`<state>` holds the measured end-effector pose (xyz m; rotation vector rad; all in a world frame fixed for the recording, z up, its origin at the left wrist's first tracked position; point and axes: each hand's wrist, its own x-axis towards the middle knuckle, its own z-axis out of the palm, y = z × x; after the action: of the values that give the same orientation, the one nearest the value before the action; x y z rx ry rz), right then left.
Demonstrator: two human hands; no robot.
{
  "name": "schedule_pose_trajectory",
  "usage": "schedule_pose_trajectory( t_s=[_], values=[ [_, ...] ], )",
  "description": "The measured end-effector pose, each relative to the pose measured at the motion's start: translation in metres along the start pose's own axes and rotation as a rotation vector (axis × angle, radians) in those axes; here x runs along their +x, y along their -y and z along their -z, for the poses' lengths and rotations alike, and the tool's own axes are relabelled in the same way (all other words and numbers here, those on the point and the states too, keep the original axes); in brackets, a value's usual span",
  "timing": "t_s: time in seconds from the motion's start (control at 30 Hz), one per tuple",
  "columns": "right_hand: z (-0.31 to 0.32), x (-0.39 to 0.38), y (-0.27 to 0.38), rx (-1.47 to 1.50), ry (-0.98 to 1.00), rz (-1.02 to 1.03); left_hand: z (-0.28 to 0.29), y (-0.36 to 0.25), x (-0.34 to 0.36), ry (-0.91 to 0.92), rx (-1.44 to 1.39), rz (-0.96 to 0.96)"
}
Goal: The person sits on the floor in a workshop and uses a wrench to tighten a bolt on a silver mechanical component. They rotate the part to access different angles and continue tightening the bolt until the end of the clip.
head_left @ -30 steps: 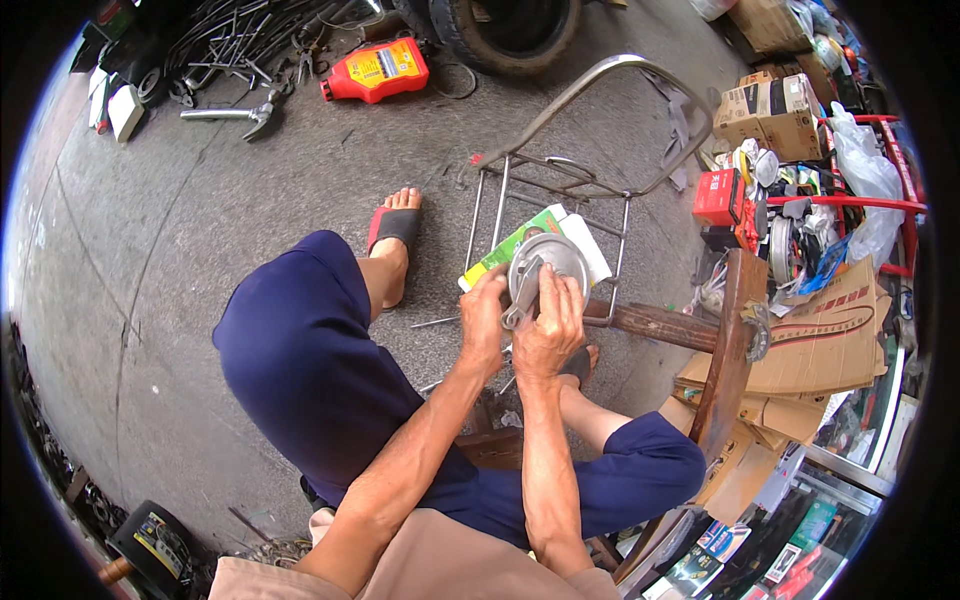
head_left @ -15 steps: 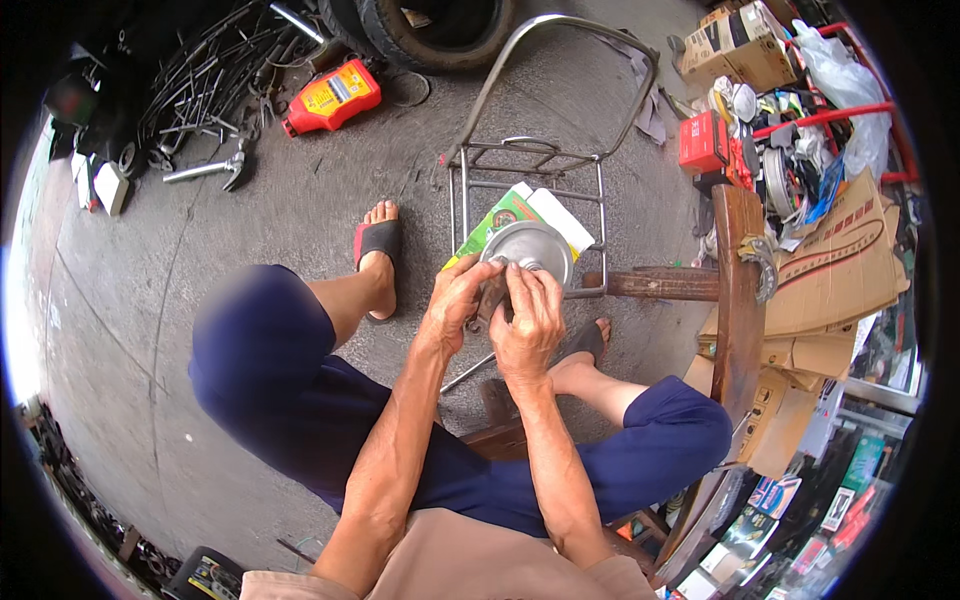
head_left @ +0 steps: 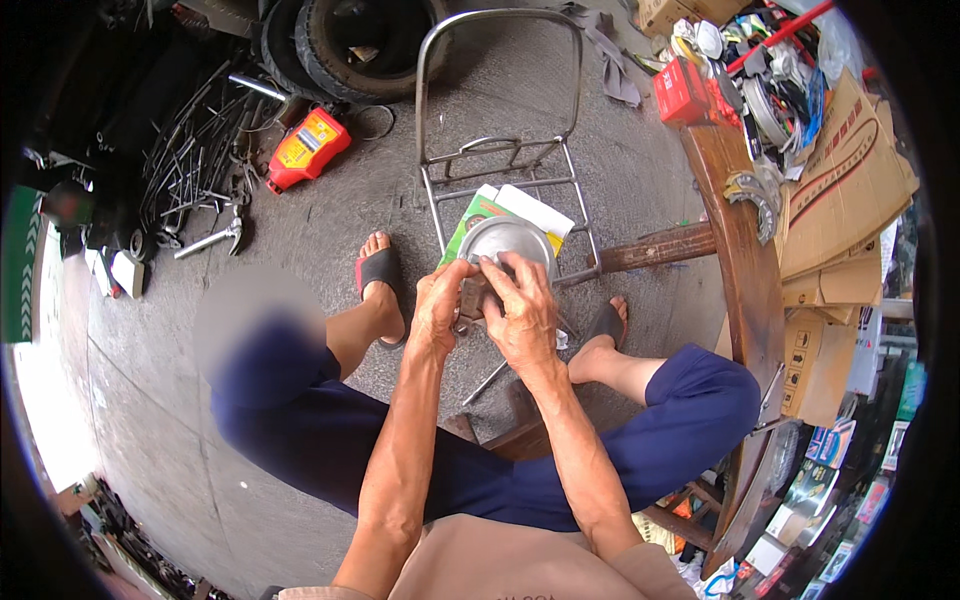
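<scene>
Both hands are on a round grey metal disc with fittings at its lower edge, partly hidden by my fingers. My left hand grips it at the lower left, thumb near the middle. My right hand has fingers bent over its lower right part. Behind the disc, a green and white box lies by a bent steel tubular rack between my feet.
Tyres, a red plastic bottle, a hammer and metal rods lie at upper left. At right stand a wooden beam with a curved metal piece, folded cardboard and piled clutter including a red box.
My view has swung, shifting the rack up and leftward. The disc stays held low over the box, and my fingers have shifted on it, the right index now stretched toward its middle.
</scene>
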<state>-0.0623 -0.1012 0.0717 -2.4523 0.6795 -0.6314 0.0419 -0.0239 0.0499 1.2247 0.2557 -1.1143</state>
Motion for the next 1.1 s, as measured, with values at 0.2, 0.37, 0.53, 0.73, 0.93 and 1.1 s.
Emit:
schedule_pose_trajectory(
  t_s=[0.2, 0.37, 0.53, 0.73, 0.93, 1.1],
  values=[
    [0.001, 0.004, -0.001, 0.016, -0.039, -0.009, 0.003, -0.011, -0.003, 0.060, 0.096, 0.074],
    [0.003, 0.007, -0.009, 0.108, -0.049, -0.060, 0.001, -0.015, -0.004, 0.067, 0.201, 0.146],
    [0.002, 0.009, -0.011, 0.113, -0.067, -0.043, 0.004, -0.019, -0.005, 0.087, 0.192, 0.126],
    [-0.001, 0.010, -0.016, 0.120, -0.083, -0.039, -0.011, -0.028, -0.018, 0.010, 0.305, -0.037],
    [-0.002, 0.013, -0.025, 0.219, -0.065, -0.056, -0.007, -0.026, -0.010, -0.009, 0.490, -0.098],
    [0.025, 0.011, -0.051, 0.784, -0.320, -0.437, -0.008, -0.027, -0.015, -0.025, 0.487, -0.032]
  ],
)
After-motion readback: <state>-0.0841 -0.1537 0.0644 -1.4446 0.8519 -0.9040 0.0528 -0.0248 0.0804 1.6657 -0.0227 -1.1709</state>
